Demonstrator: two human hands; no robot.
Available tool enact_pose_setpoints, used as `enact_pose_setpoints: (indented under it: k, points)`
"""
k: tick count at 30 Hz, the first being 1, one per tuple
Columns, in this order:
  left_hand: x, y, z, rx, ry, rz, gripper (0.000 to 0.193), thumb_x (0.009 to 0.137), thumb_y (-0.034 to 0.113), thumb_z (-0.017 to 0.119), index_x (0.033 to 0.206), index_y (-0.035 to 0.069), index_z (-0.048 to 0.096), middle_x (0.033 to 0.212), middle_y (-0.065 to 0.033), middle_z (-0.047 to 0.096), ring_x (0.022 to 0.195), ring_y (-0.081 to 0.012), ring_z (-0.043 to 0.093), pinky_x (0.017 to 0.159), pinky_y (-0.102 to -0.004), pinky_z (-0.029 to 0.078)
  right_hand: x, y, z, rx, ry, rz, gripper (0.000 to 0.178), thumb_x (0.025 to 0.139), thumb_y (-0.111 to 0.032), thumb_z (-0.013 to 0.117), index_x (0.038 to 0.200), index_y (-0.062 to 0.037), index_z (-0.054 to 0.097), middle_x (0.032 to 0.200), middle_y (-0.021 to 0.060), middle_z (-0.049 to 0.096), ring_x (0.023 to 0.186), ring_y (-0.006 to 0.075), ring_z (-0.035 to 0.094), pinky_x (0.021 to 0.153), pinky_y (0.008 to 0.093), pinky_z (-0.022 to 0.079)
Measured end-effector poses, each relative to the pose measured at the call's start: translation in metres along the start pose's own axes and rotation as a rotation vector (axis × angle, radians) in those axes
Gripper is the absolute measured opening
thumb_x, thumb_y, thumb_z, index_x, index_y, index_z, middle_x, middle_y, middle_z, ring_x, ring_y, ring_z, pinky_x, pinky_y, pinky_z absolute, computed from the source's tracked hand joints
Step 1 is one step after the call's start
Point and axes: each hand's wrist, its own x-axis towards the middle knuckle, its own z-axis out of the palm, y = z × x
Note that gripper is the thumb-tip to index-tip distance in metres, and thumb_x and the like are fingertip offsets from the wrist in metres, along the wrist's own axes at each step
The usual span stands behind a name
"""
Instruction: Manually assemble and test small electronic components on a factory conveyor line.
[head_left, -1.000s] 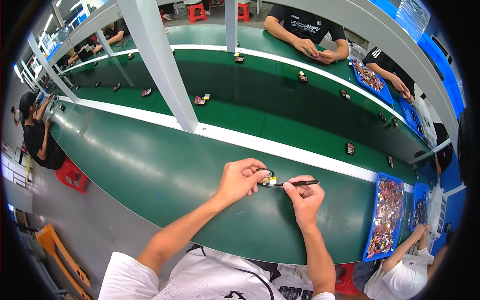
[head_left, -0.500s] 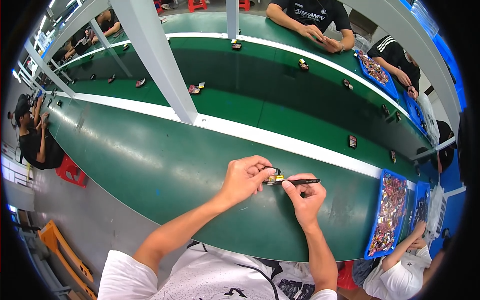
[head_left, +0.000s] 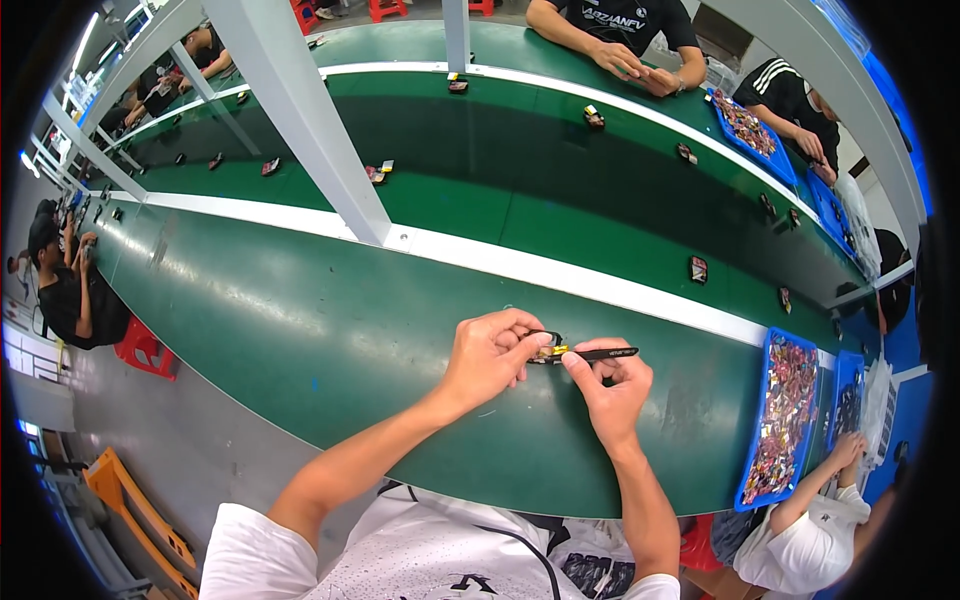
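Observation:
Over the green worktop (head_left: pixel 300 300), my left hand (head_left: pixel 487 352) is closed on a small black plastic housing (head_left: pixel 541 337). A bit of yellow (head_left: pixel 561 350) shows at the housing's right side; finer detail is too small to make out. My right hand (head_left: pixel 612 385) grips a pair of black tweezers (head_left: pixel 608 353) between thumb and fingers. The tweezers lie nearly level, with their tips at the housing close to my left thumb. My left fingers partly cover the housing.
A blue tray (head_left: pixel 780 420) of small colourful parts stands at the right, beside a co-worker's arms (head_left: pixel 830 468). Beyond a white rail (head_left: pixel 560 268), a green conveyor belt (head_left: pixel 450 215) carries scattered small black units (head_left: pixel 698 269). A grey post (head_left: pixel 300 120) rises at the rail.
The tweezers' back end has tipped slightly upward and my right fingers have shifted on it. Units on the belt have moved a little to the left. My left hand keeps its hold.

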Motion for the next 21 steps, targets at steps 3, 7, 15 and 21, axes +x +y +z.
enact_pose_setpoints:
  k: [3,7,15,21]
  points:
    - [-0.001,-0.001,0.001,-0.014,-0.019,0.025,0.016,0.094,0.005,0.071,0.106,-0.007,0.068,0.081,-0.0091,0.071,0.056,-0.0084,0.062,0.045,-0.0222,0.047,0.003,-0.003,-0.001,0.129,-0.021,0.110,0.011,0.086,0.003,0.078,0.094,0.0036,0.070,0.072,-0.0003,0.065,0.055,0.0000,0.048,0.049,0.0180,0.032]
    - [-0.004,-0.002,0.003,0.003,0.016,0.138,0.016,0.093,0.001,0.071,0.106,-0.007,0.068,0.083,-0.0104,0.072,0.058,-0.0093,0.064,0.045,-0.0221,0.048,0.005,-0.010,-0.003,0.272,-0.054,0.257,0.011,0.089,0.005,0.074,0.097,0.0072,0.067,0.086,0.0101,0.072,0.073,0.0103,0.068,0.063,0.0205,0.054]
    - [-0.004,-0.005,0.005,0.041,0.021,0.214,0.016,0.092,-0.001,0.072,0.106,-0.007,0.068,0.085,-0.0111,0.072,0.058,-0.0098,0.066,0.045,-0.0216,0.049,0.009,-0.011,-0.011,0.322,-0.089,0.363,0.012,0.089,0.006,0.073,0.098,0.0081,0.066,0.091,0.0145,0.073,0.083,0.0177,0.073,0.077,0.0266,0.061]
    - [-0.003,-0.004,0.003,0.015,0.025,0.180,0.016,0.092,-0.001,0.072,0.106,-0.008,0.068,0.082,-0.0112,0.072,0.059,-0.0101,0.066,0.046,-0.0218,0.049,0.010,-0.013,-0.011,0.322,-0.116,0.376,0.012,0.088,0.006,0.073,0.099,0.0081,0.066,0.091,0.0154,0.073,0.084,0.0194,0.074,0.077,0.0269,0.061]
